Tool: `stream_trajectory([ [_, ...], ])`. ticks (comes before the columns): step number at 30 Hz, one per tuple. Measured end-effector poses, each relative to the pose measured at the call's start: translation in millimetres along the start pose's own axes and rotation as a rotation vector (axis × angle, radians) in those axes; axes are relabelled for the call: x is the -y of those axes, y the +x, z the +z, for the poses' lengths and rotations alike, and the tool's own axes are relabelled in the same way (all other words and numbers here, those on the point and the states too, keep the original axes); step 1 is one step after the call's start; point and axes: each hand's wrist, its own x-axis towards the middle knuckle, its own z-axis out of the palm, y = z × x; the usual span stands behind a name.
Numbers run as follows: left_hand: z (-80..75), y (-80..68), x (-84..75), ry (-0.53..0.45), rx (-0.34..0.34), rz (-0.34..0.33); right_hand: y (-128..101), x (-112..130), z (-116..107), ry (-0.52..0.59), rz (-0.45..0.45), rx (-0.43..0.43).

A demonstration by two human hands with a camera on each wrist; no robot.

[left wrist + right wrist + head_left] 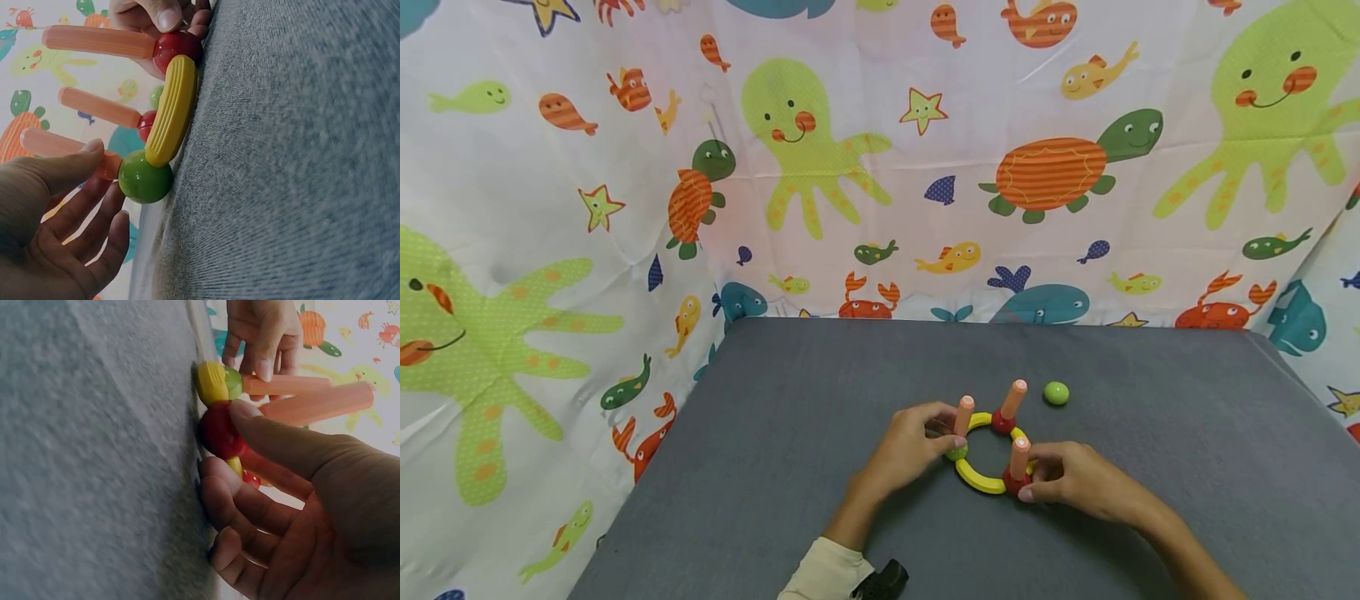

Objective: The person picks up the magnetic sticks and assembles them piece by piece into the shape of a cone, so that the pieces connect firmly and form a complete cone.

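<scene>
Grey table (1150, 467), sea-creature curtain behind. Yellow ring (979, 477) looks about three-quarters built: left hand (906, 450) pinches a peg (963, 414), right hand (1078, 482) pinches the red ball (1013, 482); green ball (1056, 392) sits unused nearby.

Black object (883, 578) cut off, possibly wrist camera.
</scene>
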Motion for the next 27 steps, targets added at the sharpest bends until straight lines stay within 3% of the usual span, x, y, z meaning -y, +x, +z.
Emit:
stream_trajectory([
  [5, 1.2, 0.5, 0.0, -0.008, -0.003, -0.006, -3, -1, -11, -0.027, 0.018, -0.032],
  [12, 1.4, 1.1, 1.6, -0.005, 0.000, 0.007, -1, -2, -29, -0.088, 0.022, -0.150],
  [19, 1.9, 0.5, 2.9, -0.022, 0.009, -0.020, 7, -5, -41, -0.221, 0.056, -0.357],
  [27, 4.2, 1.6, 2.3, -0.022, 0.001, -0.014, 21, -19, -48, -0.302, -0.034, -0.609],
])
